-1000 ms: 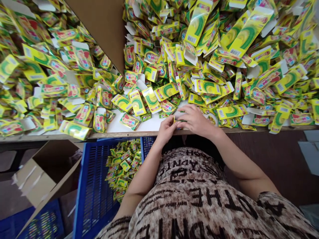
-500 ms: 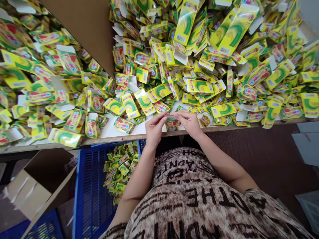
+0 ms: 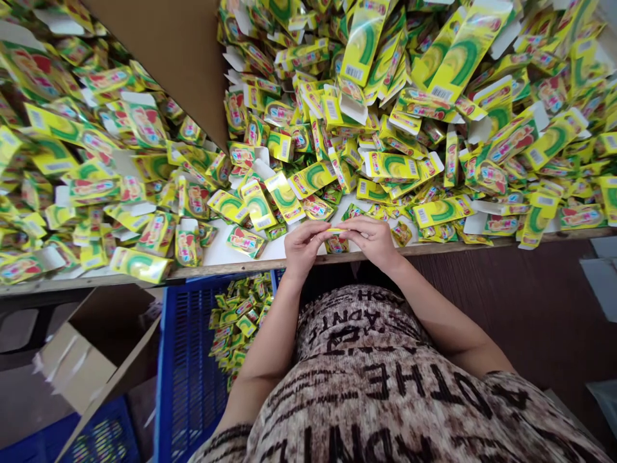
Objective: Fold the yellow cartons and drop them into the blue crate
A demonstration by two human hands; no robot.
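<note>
Between my fingertips, just above the table's front edge, is a small yellow carton (image 3: 336,230), seen edge-on. My left hand (image 3: 304,245) pinches one end of it, and my right hand (image 3: 373,239) pinches the other. Most of the carton is hidden by my fingers. Below it, a green-and-red packet (image 3: 336,244) lies on the table edge. Left of my hands, a flat green and yellow carton (image 3: 245,242) rests on the white tabletop (image 3: 218,247). Right of my right hand lies a small foil packet (image 3: 401,233).
A large heap of yellow-green cartons (image 3: 380,164), several with open flaps, covers the table. A brown cardboard panel (image 3: 168,58) juts into it. Below the edge stand a blue crate (image 3: 190,360) holding filled cartons (image 3: 241,321) and an open cardboard box (image 3: 91,360).
A pale edge showed between my fingers before; now a yellow edge shows there. My right fingers have closed in further over the carton. The whole view has shifted slightly.
</note>
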